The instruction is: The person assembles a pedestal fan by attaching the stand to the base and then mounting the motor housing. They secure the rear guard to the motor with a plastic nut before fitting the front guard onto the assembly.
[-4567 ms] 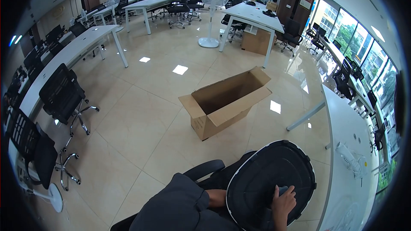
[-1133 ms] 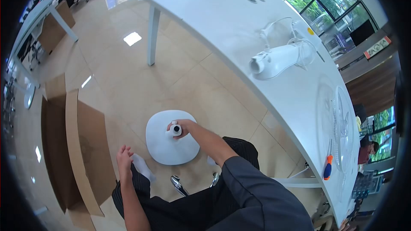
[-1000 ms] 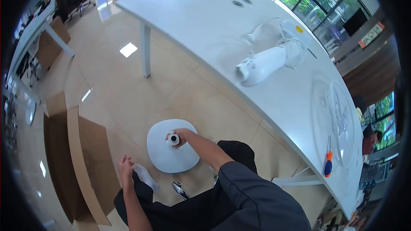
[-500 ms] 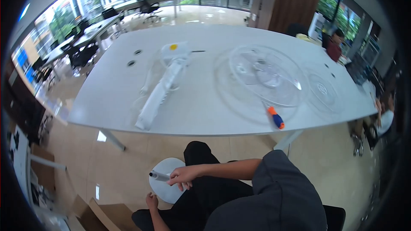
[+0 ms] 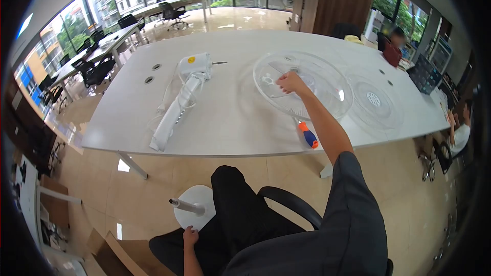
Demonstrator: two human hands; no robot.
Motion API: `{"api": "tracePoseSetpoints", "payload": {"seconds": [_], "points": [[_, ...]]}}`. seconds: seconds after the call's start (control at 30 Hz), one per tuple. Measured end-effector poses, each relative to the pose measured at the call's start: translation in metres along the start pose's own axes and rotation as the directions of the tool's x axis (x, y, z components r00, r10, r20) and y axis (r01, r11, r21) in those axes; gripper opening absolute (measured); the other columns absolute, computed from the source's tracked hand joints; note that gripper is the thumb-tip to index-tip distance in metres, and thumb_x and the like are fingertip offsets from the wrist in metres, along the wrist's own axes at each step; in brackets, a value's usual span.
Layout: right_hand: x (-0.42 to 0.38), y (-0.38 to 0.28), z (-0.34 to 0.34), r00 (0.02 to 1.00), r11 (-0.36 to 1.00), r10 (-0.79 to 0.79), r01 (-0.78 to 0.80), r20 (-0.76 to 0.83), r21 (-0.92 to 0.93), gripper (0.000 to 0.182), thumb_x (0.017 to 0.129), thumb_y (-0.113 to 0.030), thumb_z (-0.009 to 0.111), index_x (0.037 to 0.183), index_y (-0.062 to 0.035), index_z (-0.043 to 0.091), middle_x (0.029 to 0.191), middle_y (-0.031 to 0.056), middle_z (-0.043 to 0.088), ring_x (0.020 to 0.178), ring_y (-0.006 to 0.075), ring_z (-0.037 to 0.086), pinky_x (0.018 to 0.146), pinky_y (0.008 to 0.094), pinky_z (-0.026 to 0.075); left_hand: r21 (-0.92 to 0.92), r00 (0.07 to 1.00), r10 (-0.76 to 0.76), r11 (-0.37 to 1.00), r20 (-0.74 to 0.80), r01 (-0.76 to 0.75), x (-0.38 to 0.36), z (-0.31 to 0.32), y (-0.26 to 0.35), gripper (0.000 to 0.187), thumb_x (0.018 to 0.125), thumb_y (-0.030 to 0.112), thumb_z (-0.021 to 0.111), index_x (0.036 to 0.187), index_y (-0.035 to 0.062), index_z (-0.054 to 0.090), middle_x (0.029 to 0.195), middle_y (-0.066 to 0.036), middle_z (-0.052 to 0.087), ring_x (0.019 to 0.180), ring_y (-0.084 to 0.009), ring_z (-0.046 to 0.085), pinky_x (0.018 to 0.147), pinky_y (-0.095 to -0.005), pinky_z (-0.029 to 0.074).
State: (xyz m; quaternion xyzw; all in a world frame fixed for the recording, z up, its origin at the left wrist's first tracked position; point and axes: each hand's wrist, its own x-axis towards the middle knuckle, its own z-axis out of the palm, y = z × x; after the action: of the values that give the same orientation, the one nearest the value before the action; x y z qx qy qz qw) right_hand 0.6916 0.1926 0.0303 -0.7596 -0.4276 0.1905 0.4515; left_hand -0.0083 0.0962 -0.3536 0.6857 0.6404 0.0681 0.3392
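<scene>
My right hand point(image 5: 290, 83) reaches over the table with its fingers curled, above the left part of a round clear fan guard point(image 5: 261, 94). A clear fan blade point(image 5: 308, 88) lies within the guard; whether the fingers pinch any part is hidden. Near the guard's front edge lies a screwdriver point(image 5: 308, 135) with an orange and blue handle. Down by my leg, my left hand point(image 5: 190, 236) is curled at the near rim of a round white fan base point(image 5: 200, 193); what its fingers hold, if anything, cannot be made out. A short pole point(image 5: 186, 206) stands on the base.
On the table point(image 5: 230, 128) at left lies a white fan motor point(image 5: 195, 64) with a long body point(image 5: 174, 112) and cord. A second clear guard point(image 5: 375, 99) lies at right. An open cardboard box point(image 5: 123, 255) stands on the floor. A person point(image 5: 394, 48) sits beyond the table's right end.
My right hand has left the pole of the fan base and moved up and forward to the clear guard on the table. My left hand has come nearer the base's rim.
</scene>
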Motion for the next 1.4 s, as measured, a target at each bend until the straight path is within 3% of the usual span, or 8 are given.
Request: {"api": "tracePoseSetpoints", "payload": {"seconds": [0.17, 0.23, 0.3, 0.4, 0.73, 1.07, 1.2, 1.4], "points": [[0.128, 0.098, 0.022, 1.000, 0.912, -0.011, 0.022, 0.030, -0.410, 0.039, 0.077, -0.039, 0.074, 0.085, -0.0002, 0.072, 0.056, 0.0071, 0.059, 0.049, 0.0165, 0.057, 0.045, 0.0329, 0.049, -0.024, 0.985, 0.055, 0.998, -0.162, -0.059, -0.022, 0.009, 0.019, 0.039, 0.086, 0.022, 0.060, 0.117, -0.0017, 0.062, 0.102, -0.026, 0.066, 0.099, -0.0427, 0.063, 0.089, -0.0488, 0.050], [0.214, 0.182, 0.045, 0.769, 0.185, -0.561, 0.476, 0.305, -0.860, 0.054, 0.101, -0.029, 0.037, 0.064, -0.0031, 0.067, 0.057, 0.0162, 0.062, 0.050, 0.0324, 0.061, 0.062, 0.0491, 0.050, -0.023, 0.975, 0.026, 0.999, -0.219, -0.032, -0.031, 0.006, 0.042, 0.036, 0.088, 0.023, 0.058, 0.115, -0.0011, 0.061, 0.097, -0.025, 0.066, 0.097, -0.0430, 0.062, 0.085, -0.0502, 0.050], [0.182, 0.111, 0.054, 1.000, 0.867, 0.026, -0.029, -0.014, -0.498, 0.062, 0.091, -0.055, 0.055, 0.062, -0.0005, 0.063, 0.050, 0.0114, 0.056, 0.040, 0.0212, 0.056, 0.041, 0.0378, 0.047, -0.016, 0.965, 0.035, 0.999, -0.261, -0.040, -0.027, 0.023, 0.028, 0.034, 0.088, 0.022, 0.058, 0.114, 0.0004, 0.062, 0.098, -0.024, 0.066, 0.095, -0.0410, 0.063, 0.084, -0.0482, 0.050], [0.196, 0.123, 0.072, 0.912, 0.595, -0.403, 0.198, -0.076, -0.779, 0.062, 0.084, -0.052, 0.060, 0.089, 0.0091, 0.066, 0.074, 0.0250, 0.067, 0.053, 0.0340, 0.065, 0.056, 0.0428, 0.053, -0.109, 0.953, -0.081, 0.993, -0.291, 0.051, -0.036, 0.015, 0.046, 0.034, 0.088, 0.022, 0.058, 0.113, 0.0002, 0.063, 0.089, -0.020, 0.069, 0.090, -0.0395, 0.065, 0.084, -0.0486, 0.050], [0.108, 0.045, 0.095, 0.977, 0.685, -0.106, -0.062, -0.183, -0.726, 0.065, 0.085, -0.044, 0.058, 0.123, 0.0079, 0.048, 0.120, 0.0355, 0.056, 0.112, 0.0487, 0.056, 0.098, 0.0513, 0.045, -0.168, 0.942, -0.027, 0.985, -0.335, -0.032, -0.025, 0.012, 0.054, 0.029, 0.086, 0.017, 0.061, 0.109, 0.0008, 0.065, 0.090, -0.021, 0.070, 0.086, -0.0353, 0.068, 0.078, -0.0442, 0.054], [0.081, -0.011, 0.101, 0.956, 0.645, -0.057, -0.186, -0.289, -0.742, 0.064, 0.082, -0.036, 0.067, 0.129, 0.0022, 0.045, 0.126, 0.0325, 0.048, 0.112, 0.0449, 0.055, 0.093, 0.0503, 0.047, 0.311, 0.292, 0.530, 0.773, -0.796, -0.553, 0.072, -0.253, 0.399, 0.063, 0.068, 0.026, 0.079, 0.123, 0.0045, 0.057, 0.102, -0.014, 0.064, 0.102, -0.0291, 0.061, 0.093, -0.0421, 0.043], [0.046, -0.077, 0.137, 0.756, 0.721, -0.596, 0.358, -0.268, -0.594, 0.058, 0.082, -0.039, 0.070, 0.126, -0.0048, 0.054, 0.112, 0.0209, 0.060, 0.103, 0.0342, 0.060, 0.089, 0.0442, 0.048, 0.489, 0.739, 0.449, 0.852, -0.502, -0.187, 0.169, -0.234, 0.442, 0.078, 0.068, 0.036, 0.082, 0.128, 0.0017, 0.046, 0.115, -0.016, 0.060, 0.110, -0.0303, 0.059, 0.088, -0.0489, 0.048], [0.002, -0.121, 0.225, 0.931, 0.939, 0.106, -0.209, 0.350, 0.273, 0.078, 0.087, -0.060, 0.059, 0.127, 0.0065, 0.050, 0.109, 0.0208, 0.060, 0.098, 0.0296, 0.063, 0.084, 0.0395, 0.052, 0.463, 0.818, 0.343, 0.880, -0.463, -0.107, 0.198, -0.213, 0.437, 0.042, 0.076, 0.021, 0.073, 0.111, 0.0051, 0.056, 0.106, -0.013, 0.064, 0.101, -0.0286, 0.063, 0.082, -0.0459, 0.052]]}}
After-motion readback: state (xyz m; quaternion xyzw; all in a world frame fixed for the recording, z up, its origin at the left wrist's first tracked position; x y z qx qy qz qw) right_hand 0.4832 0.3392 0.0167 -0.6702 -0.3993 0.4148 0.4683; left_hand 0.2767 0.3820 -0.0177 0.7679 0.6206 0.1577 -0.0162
